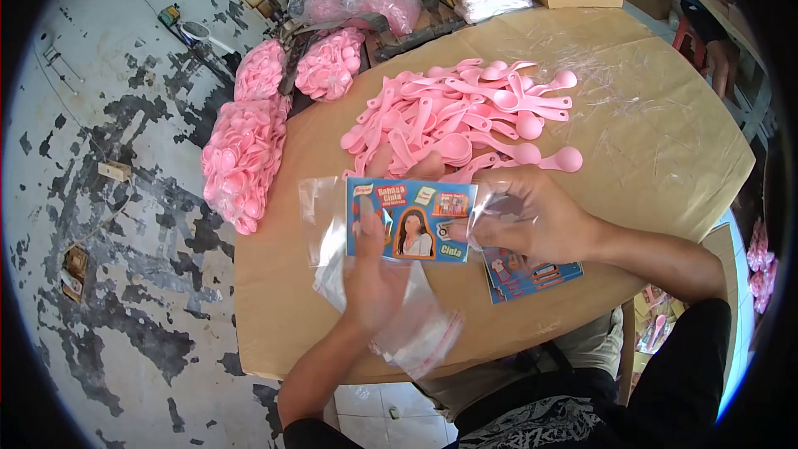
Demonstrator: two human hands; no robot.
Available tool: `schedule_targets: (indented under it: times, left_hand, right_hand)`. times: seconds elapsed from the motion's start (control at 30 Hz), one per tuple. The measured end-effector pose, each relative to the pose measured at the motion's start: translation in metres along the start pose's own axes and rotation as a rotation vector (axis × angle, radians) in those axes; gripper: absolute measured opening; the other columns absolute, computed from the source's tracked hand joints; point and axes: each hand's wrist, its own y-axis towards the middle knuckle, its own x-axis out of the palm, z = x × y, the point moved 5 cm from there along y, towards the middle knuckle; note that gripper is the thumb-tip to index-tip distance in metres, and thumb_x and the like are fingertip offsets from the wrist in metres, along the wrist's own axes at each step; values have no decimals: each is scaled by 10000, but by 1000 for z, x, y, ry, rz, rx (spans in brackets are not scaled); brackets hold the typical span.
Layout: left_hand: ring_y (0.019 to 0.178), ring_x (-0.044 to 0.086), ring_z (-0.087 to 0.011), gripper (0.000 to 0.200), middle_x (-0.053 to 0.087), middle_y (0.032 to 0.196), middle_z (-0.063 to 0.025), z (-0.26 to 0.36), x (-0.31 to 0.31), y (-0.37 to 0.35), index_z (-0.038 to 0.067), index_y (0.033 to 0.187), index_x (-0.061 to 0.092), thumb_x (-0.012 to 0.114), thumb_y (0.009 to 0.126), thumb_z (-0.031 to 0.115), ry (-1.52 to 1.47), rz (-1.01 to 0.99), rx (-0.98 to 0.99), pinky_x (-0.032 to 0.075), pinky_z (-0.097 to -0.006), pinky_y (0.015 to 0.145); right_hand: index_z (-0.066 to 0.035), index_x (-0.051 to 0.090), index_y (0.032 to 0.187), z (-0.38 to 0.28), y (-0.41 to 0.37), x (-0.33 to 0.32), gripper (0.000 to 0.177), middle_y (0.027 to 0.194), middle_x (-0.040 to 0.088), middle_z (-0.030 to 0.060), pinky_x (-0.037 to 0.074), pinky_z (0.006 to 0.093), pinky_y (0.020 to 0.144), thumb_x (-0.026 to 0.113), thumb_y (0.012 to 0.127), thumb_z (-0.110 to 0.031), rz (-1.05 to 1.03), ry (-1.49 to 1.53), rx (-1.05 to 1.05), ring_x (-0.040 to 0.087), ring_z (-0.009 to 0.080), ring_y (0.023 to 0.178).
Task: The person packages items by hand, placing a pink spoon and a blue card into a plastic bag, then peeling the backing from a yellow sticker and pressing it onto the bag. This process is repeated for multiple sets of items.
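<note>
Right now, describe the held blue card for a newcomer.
On the brown table, find the pink spoon pile. Just nearer, between left hand and right hand, is the blue card: raised, portrait showing, unlike the cards lying on the table.

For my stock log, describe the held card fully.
The card is a paper-like blue rectangle printed with a long-haired figure outlined in orange, a red "Bahasa Cinta" label and a green "Cinta" tag. It faces the camera, above the table. The left hand has its thumb over the left part; the right hand is at the right end. Clear film shows past both ends.
</note>
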Motion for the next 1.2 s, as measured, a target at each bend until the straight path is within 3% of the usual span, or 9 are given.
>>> schedule_targets:
  times: [0.03,0.2,0.3,0.47,0.67,0.77,0.87,1.0,1.2]
  left_hand:
    - [1275,464,-305,672,408,1416,-220,6,-5,-1,25,1426,279,242,994,539,86,4,17,395,-408,1060]
    - [1308,425,-317,563,397,1414,-246,0,10,-5,88,1357,336,601,929,340,126,-87,44,394,-424,1052]
    - [1010,522,-130,675,448,1394,-153,-8,20,-13,59,1345,364,751,794,99,264,-371,315,439,-258,840]
    - [1271,465,-326,535,438,1376,-207,-9,-26,-12,105,1226,437,720,771,84,267,-31,47,374,-470,1074]
    - [1170,558,-249,546,547,1297,-178,9,-32,9,6,1235,486,747,756,26,116,54,87,465,-368,992]
    - [1160,563,-240,527,555,1286,-177,11,-33,9,1,1242,483,726,776,21,112,46,82,471,-356,981]
    - [1159,564,-236,480,555,1287,-174,12,-37,8,1,1242,484,689,808,11,46,79,91,469,-359,982]
    - [1158,566,-244,432,553,1291,-160,16,-41,14,19,1250,485,657,854,28,-71,91,160,445,-377,1004]
    - [1194,536,-289,473,525,1310,-159,20,-60,19,59,1318,437,634,911,197,-189,127,240,416,-440,1036]
  right_hand:
    - [-13,645,1036,2,1,1,173,729,612,-12,446,234,572,633,914,-135,20,-9,-62,533,36,673]
    - [-41,652,970,15,2,0,139,727,589,-21,431,232,556,684,874,-136,40,-66,-124,515,29,673]
    - [-29,655,936,17,1,-3,131,730,586,-16,410,234,542,696,861,-128,-75,-148,-115,501,29,680]
    - [-7,664,935,6,15,-62,209,722,594,19,428,275,561,657,892,-212,106,-380,-261,520,64,681]
    - [-10,648,990,40,16,-177,242,893,639,125,465,339,729,607,915,-236,334,-1172,-9,597,226,848]
    - [-16,667,1011,39,20,-169,267,917,646,175,462,418,787,645,877,-245,270,-1090,-30,589,327,869]
    - [2,632,1056,36,22,-161,262,918,635,125,481,350,765,620,903,-209,203,-1188,24,589,238,860]
    - [9,649,1012,46,23,-179,252,811,623,64,462,296,662,625,906,-218,377,-695,-289,574,154,750]
    - [7,690,949,-24,5,-108,221,766,642,9,453,221,576,595,945,-192,361,-636,-102,529,55,636]
